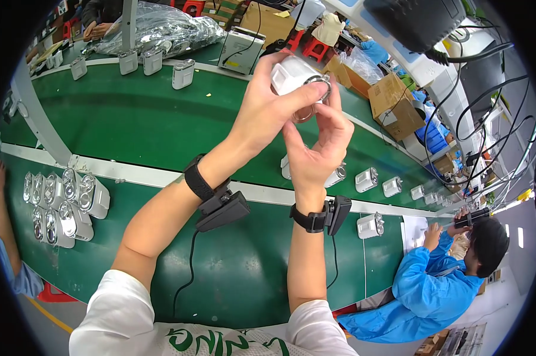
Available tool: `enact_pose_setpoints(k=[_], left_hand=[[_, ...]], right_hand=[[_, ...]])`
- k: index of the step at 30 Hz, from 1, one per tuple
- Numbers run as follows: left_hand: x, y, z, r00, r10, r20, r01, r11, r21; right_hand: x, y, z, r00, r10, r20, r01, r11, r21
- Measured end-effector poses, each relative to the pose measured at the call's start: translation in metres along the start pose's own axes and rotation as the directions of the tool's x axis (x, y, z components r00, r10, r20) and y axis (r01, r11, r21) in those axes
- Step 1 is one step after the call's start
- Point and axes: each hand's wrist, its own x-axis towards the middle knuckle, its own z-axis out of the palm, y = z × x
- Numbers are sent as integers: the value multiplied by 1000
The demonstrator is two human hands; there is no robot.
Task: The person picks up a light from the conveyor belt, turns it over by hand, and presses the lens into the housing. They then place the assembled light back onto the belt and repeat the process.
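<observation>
Both of my hands hold up a white plastic housing (288, 74) with round chrome rings at its front end, above the green belt. My left hand (265, 113) is wrapped round its side, the thumb pressed by the upper ring. From below and the right, my right hand (320, 145) grips it, with some fingers hidden behind it. Partly covered by my right hand, similar white units stand on the belt (173, 127). Each wrist wears a black strap with a small box, and a cable hangs down from each.
Several white units with chrome rings (69, 219) are grouped on the left of the green bench (244, 267); a single unit (370, 226) stands right. More line the belt, including one unit (183, 74) at its far edge. A person in blue (428, 296) works at the right; another person's arm shows left.
</observation>
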Motion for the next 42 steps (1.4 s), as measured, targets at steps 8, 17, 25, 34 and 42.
enact_pose_setpoints(k=[8,17,25,34,42], left_hand=[[12,-9,-19,826,564,22,-447,629,636],[7,0,-10,660,729,183,-562,317,764],[5,4,-13,640,731,235,-591,273,759],[3,12,-11,842,538,31,-435,645,629],[2,17,-11,969,206,139,-224,965,134]], right_hand=[[18,-28,-2,893,442,86,-348,556,754],[21,-40,-14,844,496,204,-516,648,560],[21,-45,-12,869,449,207,-483,677,556],[23,-44,-8,927,337,164,-374,845,382],[21,-40,-11,944,310,113,-320,943,89]])
